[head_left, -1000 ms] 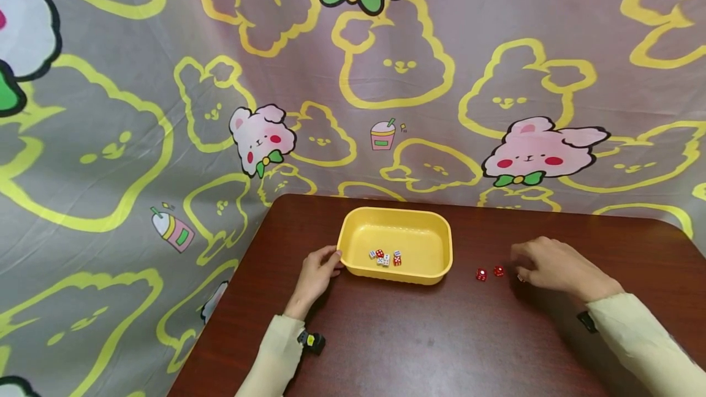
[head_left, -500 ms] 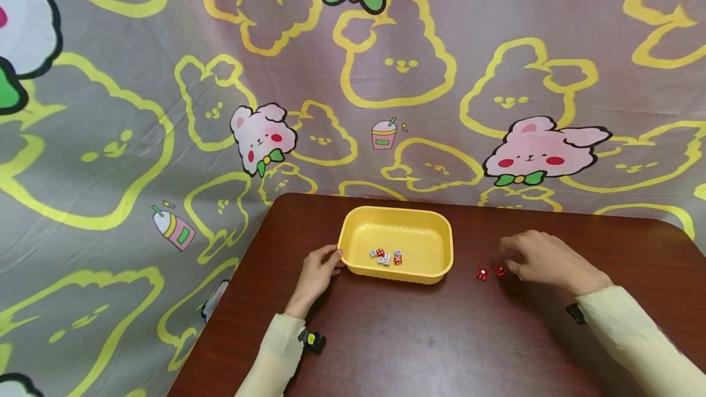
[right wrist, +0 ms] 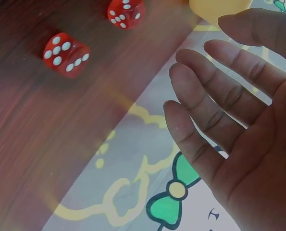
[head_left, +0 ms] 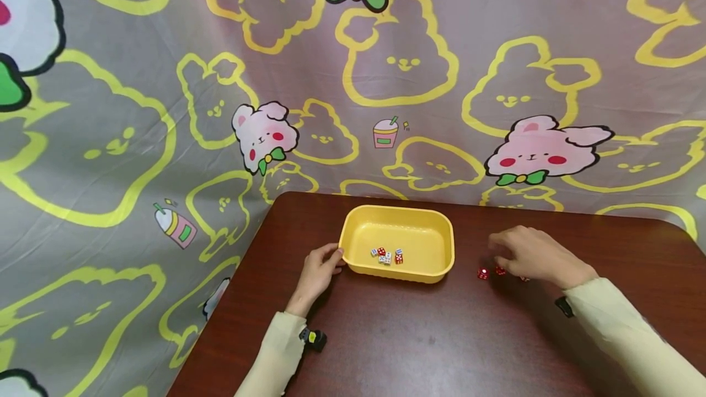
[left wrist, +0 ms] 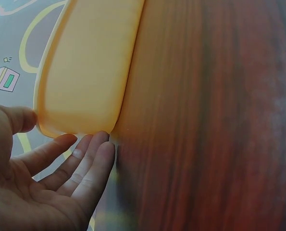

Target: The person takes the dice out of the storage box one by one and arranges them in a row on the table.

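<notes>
A shallow yellow tray (head_left: 401, 276) lies on the table, with several small red dice (head_left: 399, 259) and white dice (head_left: 388, 258) in it. My left hand (head_left: 318, 274) rests at the tray's left end. In the left wrist view its thumb (left wrist: 25, 119) touches the rim, while the loosely extended fingers lie against the end wall. To the right, my right hand (head_left: 532, 253) hovers above the table with its fingers loosely spread and nothing in them. Close under it are a red die (head_left: 483, 273), another red die (head_left: 500, 271) and a partly covered die (head_left: 524, 279).
The dark brown wooden table (head_left: 419, 336) reaches back to a patterned curtain (head_left: 419, 66) with cartoon animals. This curtain also hangs along the left side. A black wrist device (head_left: 315, 340) sits on the left sleeve, and another wrist device (head_left: 564, 307) on the right.
The right hand has moved left and slightly away from me, over the loose dice towards the tray. The left hand stays at the tray's end, and the dice lie as before.
</notes>
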Available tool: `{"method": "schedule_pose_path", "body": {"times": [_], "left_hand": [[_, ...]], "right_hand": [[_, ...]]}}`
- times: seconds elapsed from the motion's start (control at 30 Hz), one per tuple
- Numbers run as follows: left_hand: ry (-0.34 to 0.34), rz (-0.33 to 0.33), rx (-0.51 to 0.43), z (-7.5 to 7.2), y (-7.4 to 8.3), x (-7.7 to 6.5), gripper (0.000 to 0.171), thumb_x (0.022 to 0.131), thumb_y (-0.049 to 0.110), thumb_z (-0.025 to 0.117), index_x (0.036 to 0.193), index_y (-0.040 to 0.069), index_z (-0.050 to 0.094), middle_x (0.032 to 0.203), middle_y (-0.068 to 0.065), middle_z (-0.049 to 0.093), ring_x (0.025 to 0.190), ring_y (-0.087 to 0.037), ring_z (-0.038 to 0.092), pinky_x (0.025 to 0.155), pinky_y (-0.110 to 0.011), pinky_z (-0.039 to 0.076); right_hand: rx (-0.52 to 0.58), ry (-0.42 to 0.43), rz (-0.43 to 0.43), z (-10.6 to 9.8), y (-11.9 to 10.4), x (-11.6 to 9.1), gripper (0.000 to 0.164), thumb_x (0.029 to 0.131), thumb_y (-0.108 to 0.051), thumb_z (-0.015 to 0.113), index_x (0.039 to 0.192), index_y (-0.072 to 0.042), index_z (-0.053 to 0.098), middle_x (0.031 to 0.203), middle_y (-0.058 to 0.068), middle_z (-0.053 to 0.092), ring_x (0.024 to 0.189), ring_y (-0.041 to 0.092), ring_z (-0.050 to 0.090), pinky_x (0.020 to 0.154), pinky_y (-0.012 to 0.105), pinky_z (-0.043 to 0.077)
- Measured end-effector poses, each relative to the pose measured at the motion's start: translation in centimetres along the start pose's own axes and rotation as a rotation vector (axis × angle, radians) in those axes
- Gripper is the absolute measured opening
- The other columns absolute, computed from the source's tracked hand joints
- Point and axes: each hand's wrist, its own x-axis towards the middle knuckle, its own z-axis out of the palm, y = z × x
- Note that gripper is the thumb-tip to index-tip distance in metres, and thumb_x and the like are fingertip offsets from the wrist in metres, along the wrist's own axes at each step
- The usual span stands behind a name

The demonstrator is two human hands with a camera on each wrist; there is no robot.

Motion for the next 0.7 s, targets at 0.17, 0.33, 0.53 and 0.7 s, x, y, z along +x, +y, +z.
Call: {"method": "schedule_pose_path", "body": {"times": [0.17, 0.33, 0.53, 0.7], "left_hand": [[0.004, -0.005, 0.004, 0.0, 0.0, 0.0, 0.035, 0.107, 0.021, 0.059, 0.131, -0.003, 0.068, 0.12, -0.024, 0.074, 0.099, -0.031, 0.077, 0.081, -0.035, 0.068], [0.004, -0.01, 0.014, 0.0, -0.3, 0.1, 0.035, 0.107, 0.022, 0.059, 0.131, -0.002, 0.068, 0.12, -0.023, 0.074, 0.099, -0.031, 0.077, 0.083, -0.037, 0.068], [-0.003, -0.01, 0.006, 0.0, -0.4, 0.1, 0.036, 0.107, 0.023, 0.059, 0.132, -0.002, 0.068, 0.122, -0.023, 0.074, 0.101, -0.031, 0.076, 0.084, -0.038, 0.068], [-0.01, 0.002, 0.01, -0.1, -0.3, 0.1, 0.037, 0.107, 0.024, 0.059, 0.132, -0.002, 0.068, 0.123, -0.023, 0.073, 0.102, -0.031, 0.076, 0.084, -0.038, 0.068]], "right_hand": [[-0.006, -0.009, -0.012, -0.1, -0.5, 0.6, 0.02, 0.087, -0.012, 0.073, 0.08, -0.026, 0.061, 0.064, -0.014, 0.052, 0.049, 0.001, 0.047, 0.048, 0.02, 0.043], [-0.037, 0.001, -0.037, -0.3, -1.2, 1.3, 0.021, 0.086, -0.012, 0.075, 0.079, -0.027, 0.061, 0.064, -0.016, 0.052, 0.055, 0.002, 0.046, 0.049, 0.02, 0.041], [-0.068, 0.027, -0.087, -0.4, -2.1, 2.2, 0.028, 0.084, -0.012, 0.077, 0.074, -0.029, 0.057, 0.062, -0.016, 0.049, 0.057, 0.002, 0.043, 0.05, 0.02, 0.037], [-0.073, 0.034, -0.109, -0.6, -2.8, 3.0, 0.029, 0.083, -0.012, 0.079, 0.074, -0.029, 0.057, 0.063, -0.017, 0.048, 0.059, 0.003, 0.044, 0.051, 0.02, 0.037]]}}
